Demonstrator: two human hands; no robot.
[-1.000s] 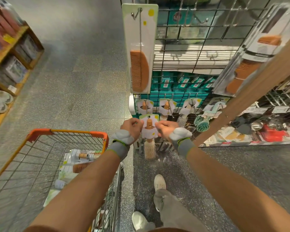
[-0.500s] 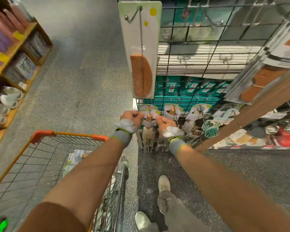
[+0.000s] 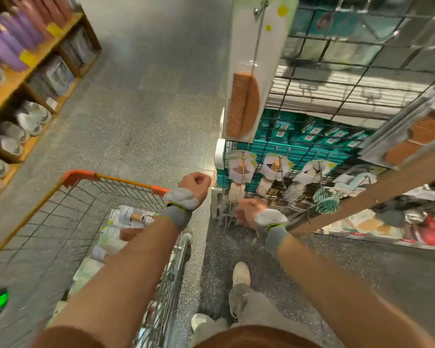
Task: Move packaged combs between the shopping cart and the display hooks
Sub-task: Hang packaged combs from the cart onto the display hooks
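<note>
Standing between the shopping cart (image 3: 116,178) on my left and the wire display grid (image 3: 362,59) ahead. Left hand (image 3: 196,184): clenched in a fist, nothing in it, raised over the cart's far orange corner. Right hand (image 3: 246,212): low, near the foot of the rack, motion-blurred; cannot tell whether it grips anything. Packaged combs (image 3: 126,222) lie heaped in the cart basket, partly under my left forearm. One packaged wooden comb (image 3: 246,101) hangs from a hook at the grid's left edge, high up. Below it, a row of carded brushes (image 3: 241,172) on hooks, just beyond my right hand. Wooden shelf (image 3: 39,47) with purple bottles (image 3: 3,46) far left.
</note>
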